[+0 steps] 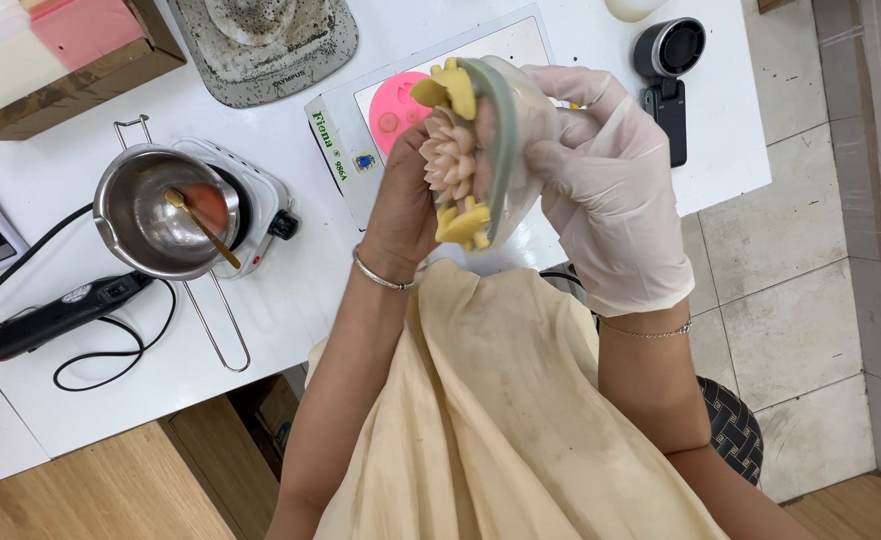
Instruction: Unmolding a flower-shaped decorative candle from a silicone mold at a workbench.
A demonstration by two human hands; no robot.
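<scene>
My right hand [616, 190], in a white glove, grips a clear glass bowl [523, 130] tipped on its side, its pale green rim facing left. Inside sit a peach-coloured wax flower [450, 160] and yellow wax pieces [464, 222] above and below it. My bare left hand [408, 205], a silver bangle on its wrist, has its fingers pressed against the flower at the bowl's mouth. Both hands are held above the table's near edge, over my cream apron [501, 400].
On the white table [261, 300] stand a steel melting pot [156, 215] with a gold spoon on a small hot plate, a scale [346, 140] with a pink disc, a black heat tool [51, 320] with cable, and a black gadget [669, 70]. A wooden box sits far left.
</scene>
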